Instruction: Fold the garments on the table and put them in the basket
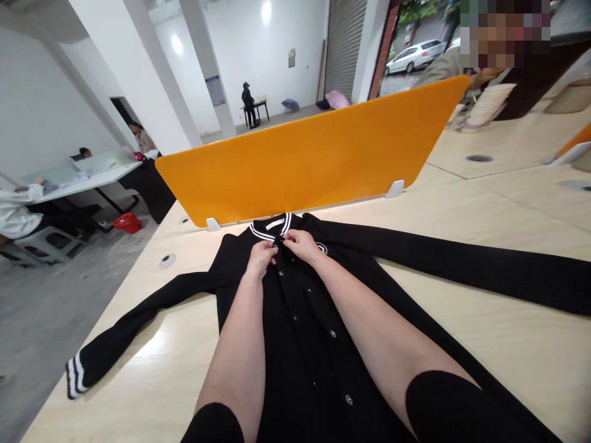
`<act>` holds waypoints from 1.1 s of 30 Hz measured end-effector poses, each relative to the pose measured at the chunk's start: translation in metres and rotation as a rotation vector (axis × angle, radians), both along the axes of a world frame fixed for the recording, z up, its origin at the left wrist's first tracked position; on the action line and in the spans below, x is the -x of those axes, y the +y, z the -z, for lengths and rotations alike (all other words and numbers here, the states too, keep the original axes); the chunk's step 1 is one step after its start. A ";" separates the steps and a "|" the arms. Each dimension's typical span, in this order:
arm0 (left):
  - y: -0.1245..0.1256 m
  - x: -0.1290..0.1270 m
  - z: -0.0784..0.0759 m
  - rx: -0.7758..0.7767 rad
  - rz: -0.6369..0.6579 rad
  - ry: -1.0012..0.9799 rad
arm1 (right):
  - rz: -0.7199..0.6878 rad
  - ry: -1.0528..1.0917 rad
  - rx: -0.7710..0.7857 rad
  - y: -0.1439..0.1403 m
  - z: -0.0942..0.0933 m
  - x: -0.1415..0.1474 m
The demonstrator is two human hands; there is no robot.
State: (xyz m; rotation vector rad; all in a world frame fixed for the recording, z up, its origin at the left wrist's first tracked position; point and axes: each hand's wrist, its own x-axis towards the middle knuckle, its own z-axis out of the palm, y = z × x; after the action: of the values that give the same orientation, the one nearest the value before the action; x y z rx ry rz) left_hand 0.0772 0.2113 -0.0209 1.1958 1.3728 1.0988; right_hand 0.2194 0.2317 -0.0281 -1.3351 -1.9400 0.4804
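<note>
A black jacket (295, 344) with a white-striped collar and a row of snap buttons lies flat on the pale wooden table (508, 344), front up, both sleeves spread out to the sides. My left hand (261, 257) pinches the jacket's front edge just below the collar. My right hand (301, 245) grips the opposite front edge at the same spot, and the fingertips of both hands meet at the top snap. A small round white patch shows on the chest beside my right hand.
An orange divider panel (314, 154) stands across the table just behind the collar. A person sits behind it at the far right with a stack of pale bowls (487, 104). Other people are at a white table (87, 175) to the left and at the far wall.
</note>
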 end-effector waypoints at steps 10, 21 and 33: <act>-0.006 0.002 -0.003 0.017 0.055 -0.158 | 0.043 -0.070 -0.072 -0.010 0.000 0.006; -0.007 0.002 -0.001 -0.044 0.080 -0.131 | -0.070 -0.334 -0.122 -0.015 -0.010 0.004; -0.005 0.000 0.000 -0.064 0.063 -0.047 | -0.113 -0.510 -0.136 -0.020 -0.017 0.011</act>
State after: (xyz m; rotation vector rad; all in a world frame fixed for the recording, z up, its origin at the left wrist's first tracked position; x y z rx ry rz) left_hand 0.0772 0.2068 -0.0210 1.2431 1.2646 1.1263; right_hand 0.2088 0.2118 -0.0112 -1.3548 -2.4207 0.0523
